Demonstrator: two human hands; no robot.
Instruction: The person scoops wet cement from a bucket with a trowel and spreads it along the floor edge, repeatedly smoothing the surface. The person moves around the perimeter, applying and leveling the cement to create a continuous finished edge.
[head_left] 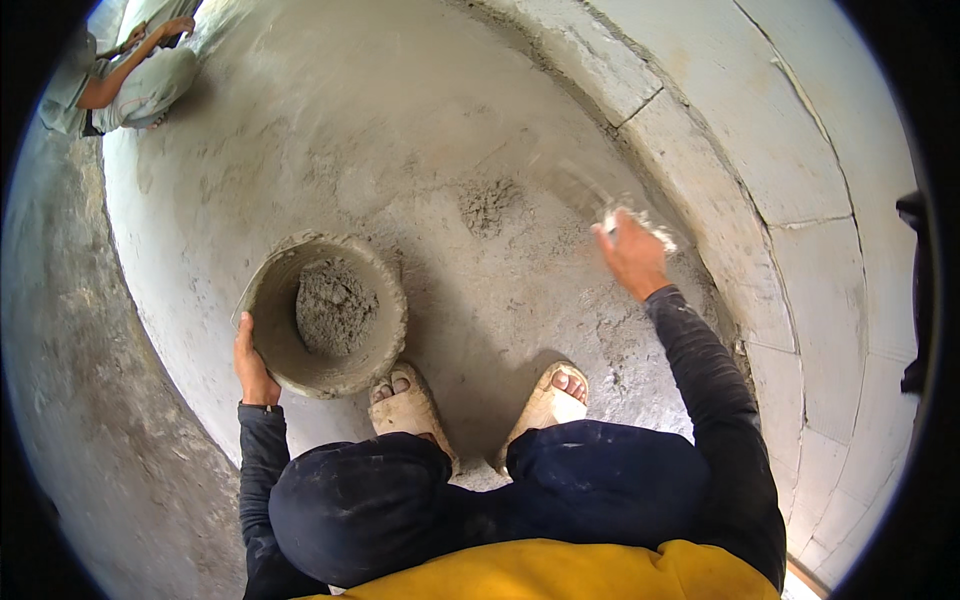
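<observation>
My left hand point(254, 355) grips the left side of a mortar-coated bucket point(385, 310) by its wire handle. Grey mortar point(335, 305) lies inside the bucket. My right hand point(632, 255) is closed on a trowel-like tool point(650, 228), white-crusted and blurred by motion, over the concrete floor near the block wall. A rough patch of grey mortar point(487, 207) lies on the floor to the left of that tool. My sandaled feet point(545, 395) stand between the bucket and my right hand, below my bent knees.
A block wall point(820, 300) with cracked joints curves along the right. At the upper left another person point(150, 90) sits low with hands on something dark. A rougher, darker concrete surface point(80, 330) runs along the left beside the pale floor point(330, 120).
</observation>
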